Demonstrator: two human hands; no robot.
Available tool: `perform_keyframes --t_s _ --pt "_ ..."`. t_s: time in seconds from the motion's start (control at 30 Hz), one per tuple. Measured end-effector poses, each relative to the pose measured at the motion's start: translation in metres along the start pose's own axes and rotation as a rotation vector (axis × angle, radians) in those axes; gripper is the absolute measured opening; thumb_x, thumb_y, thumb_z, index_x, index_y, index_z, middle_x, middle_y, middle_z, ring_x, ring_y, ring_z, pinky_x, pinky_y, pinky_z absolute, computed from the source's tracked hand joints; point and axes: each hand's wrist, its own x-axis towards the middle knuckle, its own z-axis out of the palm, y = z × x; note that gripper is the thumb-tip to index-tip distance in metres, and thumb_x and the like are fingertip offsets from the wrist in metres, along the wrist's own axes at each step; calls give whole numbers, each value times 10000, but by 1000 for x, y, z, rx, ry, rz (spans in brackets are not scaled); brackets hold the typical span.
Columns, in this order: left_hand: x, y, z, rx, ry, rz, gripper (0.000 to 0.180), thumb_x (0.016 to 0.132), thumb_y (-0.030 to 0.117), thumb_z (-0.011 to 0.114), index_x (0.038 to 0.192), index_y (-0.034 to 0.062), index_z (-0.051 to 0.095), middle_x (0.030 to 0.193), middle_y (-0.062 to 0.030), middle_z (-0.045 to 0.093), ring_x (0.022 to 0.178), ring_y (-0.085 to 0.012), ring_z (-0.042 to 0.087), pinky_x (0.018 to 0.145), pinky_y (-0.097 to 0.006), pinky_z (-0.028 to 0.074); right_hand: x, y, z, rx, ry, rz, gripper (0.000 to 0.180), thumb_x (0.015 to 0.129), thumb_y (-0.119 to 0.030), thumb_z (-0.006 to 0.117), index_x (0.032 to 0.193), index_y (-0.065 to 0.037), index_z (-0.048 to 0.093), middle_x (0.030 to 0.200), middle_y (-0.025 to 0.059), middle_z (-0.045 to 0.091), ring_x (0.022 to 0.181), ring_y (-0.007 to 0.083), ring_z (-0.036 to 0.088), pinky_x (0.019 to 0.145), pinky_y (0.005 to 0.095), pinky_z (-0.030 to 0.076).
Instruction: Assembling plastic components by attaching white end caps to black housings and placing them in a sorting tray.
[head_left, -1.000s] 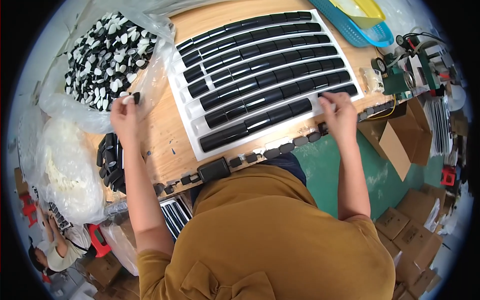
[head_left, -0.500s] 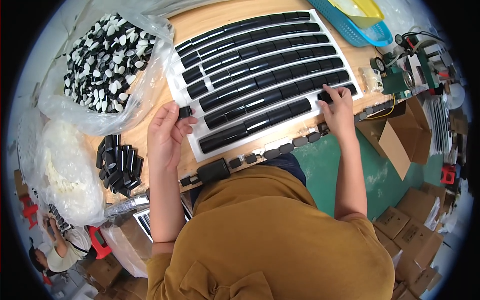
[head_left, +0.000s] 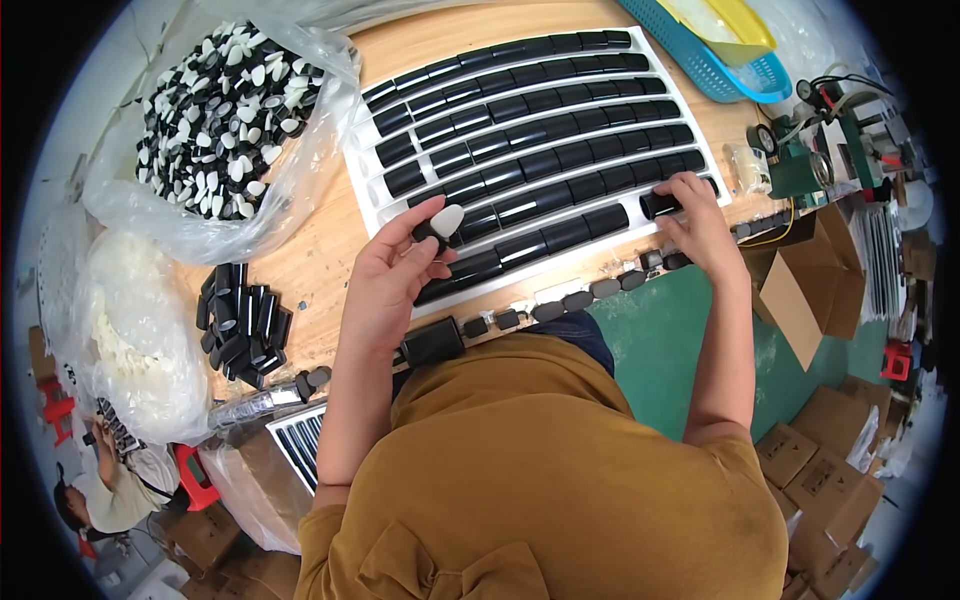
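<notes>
Okay, so the left hand has swung from the open plastic bag over to the lower-left part of the white slotted tray, pinching a small black piece with a white oval face, now turned up. We'd say that brings the next little part right to the rows. Our right hand stays near the tray's right end, thumb and fingers closed around a black tube at the bottom row, with a gap beside it. Counting up: two hands, one white-faced piece in the left, one tube in the right, one tray with seven rows of glossy black tubes. The loose tube pile on the left and the black-and-white heap in the bag overlap too much for us to count.
</notes>
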Motion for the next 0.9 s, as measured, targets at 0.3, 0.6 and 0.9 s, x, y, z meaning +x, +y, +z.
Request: perform_keyframes --t_s 0.3,0.6,0.9 --pt "5 -2 11 -152 24 3 333 909 12 601 1237 -41 564 1048 -154 659 925 -245 685 819 -310 565 16 1 -11 100 -133 30 355 609 53 700 928 -25 563 882 100 520 892 283 513 808 353 430" --pt "-7 2 23 123 73 134 338 864 -38 647 1198 -49 600 944 -83 661 860 -173 667 800 -258 541 -1 -110 6 796 -29 18 288 860 -14 657 1145 -19 611 914 31 623 790 73 581 670 216 487" --pt "-18 2 19 188 34 231 300 854 -47 668 1151 -40 634 935 -46 655 855 -88 611 768 -214 499 6 -149 28 1185 -226 99 265 862 -34 678 1119 -15 618 810 -15 623 600 22 522 522 163 420"
